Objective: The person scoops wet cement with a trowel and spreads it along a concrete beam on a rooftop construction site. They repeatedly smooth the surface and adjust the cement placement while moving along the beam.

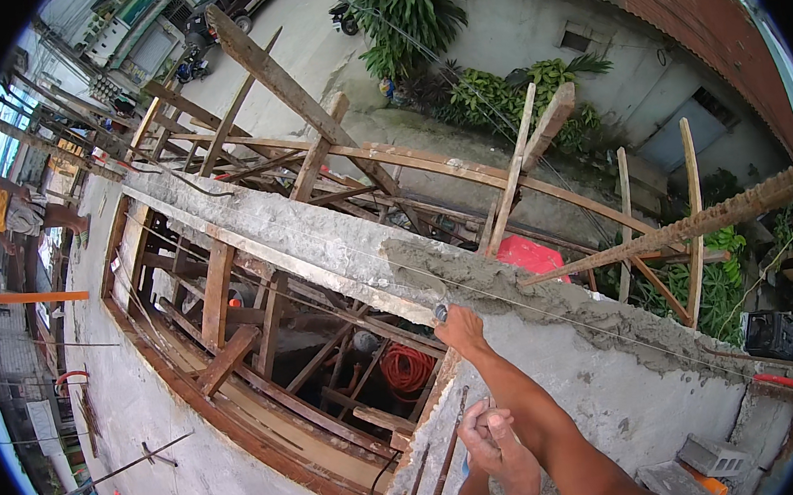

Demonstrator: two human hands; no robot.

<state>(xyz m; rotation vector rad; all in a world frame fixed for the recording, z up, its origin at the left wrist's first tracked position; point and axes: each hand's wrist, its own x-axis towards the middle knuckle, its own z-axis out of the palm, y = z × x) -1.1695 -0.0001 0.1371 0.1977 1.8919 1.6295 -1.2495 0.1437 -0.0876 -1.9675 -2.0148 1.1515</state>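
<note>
My right hand point(462, 329) reaches forward over the opening's near right corner, closed on a tool. Only the tool's grey rounded end point(441, 312) shows; the rest is hidden. Beyond it, a band of wet grey mortar point(476, 283) runs along the top of the concrete ledge point(289, 222). A thin string point(516, 301) stretches lengthwise over the ledge. My left hand point(500, 449) is below my right forearm, its dusty fingers curled in and nothing visible in them. Rusty steel bars point(444, 467) stick up beside it.
A wood-framed opening point(232, 426) drops to timber props and a coiled orange hose point(408, 368). Beyond the ledge stand wooden scaffold poles point(307, 113). A rough pole point(681, 225) slants in from the right. Hollow blocks point(713, 456) lie lower right. Another person point(16, 208) stands far left.
</note>
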